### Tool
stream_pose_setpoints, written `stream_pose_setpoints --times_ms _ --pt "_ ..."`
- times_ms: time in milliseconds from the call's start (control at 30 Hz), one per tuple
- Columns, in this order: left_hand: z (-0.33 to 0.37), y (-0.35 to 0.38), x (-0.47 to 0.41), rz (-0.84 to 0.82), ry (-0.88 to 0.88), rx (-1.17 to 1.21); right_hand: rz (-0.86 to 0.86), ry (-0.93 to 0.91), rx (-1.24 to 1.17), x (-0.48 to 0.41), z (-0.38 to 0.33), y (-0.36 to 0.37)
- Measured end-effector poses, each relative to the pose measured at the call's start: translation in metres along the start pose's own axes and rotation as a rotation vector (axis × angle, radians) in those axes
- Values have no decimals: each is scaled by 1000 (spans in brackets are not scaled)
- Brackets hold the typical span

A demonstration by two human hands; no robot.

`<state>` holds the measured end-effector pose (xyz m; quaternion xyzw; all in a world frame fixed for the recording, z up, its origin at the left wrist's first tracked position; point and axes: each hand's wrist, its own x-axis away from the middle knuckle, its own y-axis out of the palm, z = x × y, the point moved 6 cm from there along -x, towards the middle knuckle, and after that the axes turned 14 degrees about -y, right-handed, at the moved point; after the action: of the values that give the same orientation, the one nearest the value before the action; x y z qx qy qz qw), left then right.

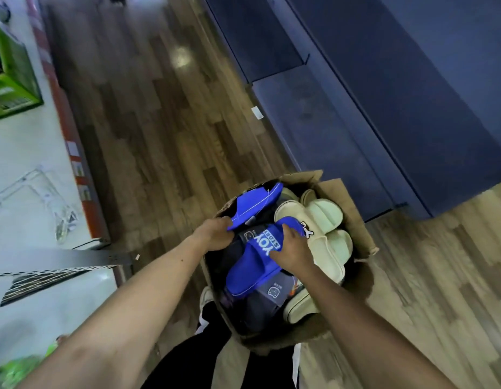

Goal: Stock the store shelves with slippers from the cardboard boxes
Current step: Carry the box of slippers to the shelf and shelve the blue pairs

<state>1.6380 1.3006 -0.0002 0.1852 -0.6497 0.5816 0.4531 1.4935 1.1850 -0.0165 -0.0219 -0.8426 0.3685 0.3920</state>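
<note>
An open cardboard box point(353, 217) stands on the wooden floor point(159, 136), holding cream slippers point(325, 248) at its right and dark slippers point(260, 313) at its left. On top, the right hand point(294, 251) curls around the printed blue slipper point(252, 268), and the left hand point(215, 234) pinches the plain blue slipper point(257, 203) by its end.

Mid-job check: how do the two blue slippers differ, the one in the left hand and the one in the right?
The left hand pinches the far blue slipper by its end; the right hand grips the near blue slipper at its strap. The near blue slipper's strap shows white lettering; the far blue slipper shows none here. Both are bright blue, above the cardboard box.
</note>
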Motion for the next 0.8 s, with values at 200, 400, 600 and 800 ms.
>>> stream_pose_setpoints --times_ms 200,400,600,800 --pt "-2 23 -50 -34 -202 514 -90 7 60 -30 8 39" --pt "7 40 -83 -126 -316 862 -70 36 241 -39 9 60" --pt "27 52 -114 -282 -303 1010 -47 23 247 -55 15 61" --pt "30 72 -148 -289 -399 1204 -92 -10 216 -56 20 56"
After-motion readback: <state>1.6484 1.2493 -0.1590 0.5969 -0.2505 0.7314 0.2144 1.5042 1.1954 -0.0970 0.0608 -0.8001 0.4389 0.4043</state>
